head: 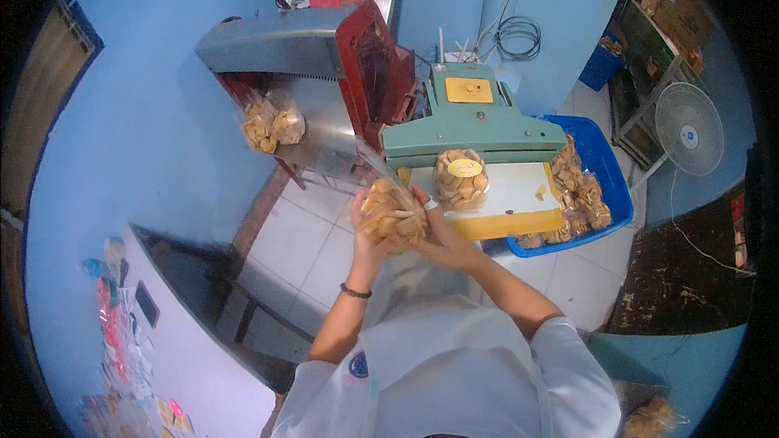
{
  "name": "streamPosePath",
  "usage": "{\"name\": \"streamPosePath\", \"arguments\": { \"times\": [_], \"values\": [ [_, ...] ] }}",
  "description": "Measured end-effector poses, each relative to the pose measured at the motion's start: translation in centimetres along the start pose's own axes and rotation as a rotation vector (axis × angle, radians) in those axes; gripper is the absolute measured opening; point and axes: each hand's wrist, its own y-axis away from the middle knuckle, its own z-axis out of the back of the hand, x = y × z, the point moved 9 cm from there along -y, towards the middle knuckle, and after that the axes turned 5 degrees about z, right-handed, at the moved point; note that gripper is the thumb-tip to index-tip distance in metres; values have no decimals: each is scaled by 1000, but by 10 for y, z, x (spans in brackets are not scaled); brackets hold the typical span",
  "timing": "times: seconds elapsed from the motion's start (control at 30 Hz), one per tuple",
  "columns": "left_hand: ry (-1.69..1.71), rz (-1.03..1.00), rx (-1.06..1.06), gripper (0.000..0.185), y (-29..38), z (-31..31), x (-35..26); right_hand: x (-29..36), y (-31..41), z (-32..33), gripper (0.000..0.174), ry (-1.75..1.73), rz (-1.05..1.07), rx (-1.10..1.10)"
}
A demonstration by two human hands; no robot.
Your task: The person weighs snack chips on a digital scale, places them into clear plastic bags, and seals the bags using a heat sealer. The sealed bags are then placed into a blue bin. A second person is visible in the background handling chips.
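Observation:
Between my two hands is a clear plastic bag of golden chips [392, 213], its loose top rising up and to the left. My left hand [370, 237] closes around the bag's left side, a dark bracelet on the wrist. My right hand [441, 234] holds the bag's right side, with a white wrap on one finger. Just to the right, a filled bag with a yellow label [462, 179] stands on the white shelf of a green bag sealer [475, 128]. More filled bags [271, 121] sit at left on a metal surface.
A blue plastic tub [618, 194] of filled bags stands right of the sealer. A metal-and-red machine [280, 42] is at upper left. A white board or panel [201, 340] edges the lower left. A white fan [689, 131] and wooden rack [645, 73] are at far right.

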Motion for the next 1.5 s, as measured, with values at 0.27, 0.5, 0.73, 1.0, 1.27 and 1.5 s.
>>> {"name": "streamPosePath", "arguments": {
  "times": [0.27, 0.5, 0.73, 1.0, 1.27, 1.5],
  "values": [
    [-340, -200, -125, 66, -6, 10, 7, 0, 5, 16, 51, 236, -3, -229],
    [-746, -419, -256, 55, -14, -14, -31, 7, -13, 26, 37, 339, 26, -374],
    [-397, -301, -82, 43, -6, -15, -31, 5, -25, 44, 23, 56, 42, -361],
    [-309, -233, 50, 10, -23, 3, -56, 39, -40, 57, 14, 411, -16, -214],
    [-627, -408, 5, 3, -18, -10, -59, 38, -33, 46, 17, 598, 79, -160],
    [-508, -286, -118, 4, -22, -20, -55, 23, -27, 52, 18, 590, 53, -270]
  ]
}}
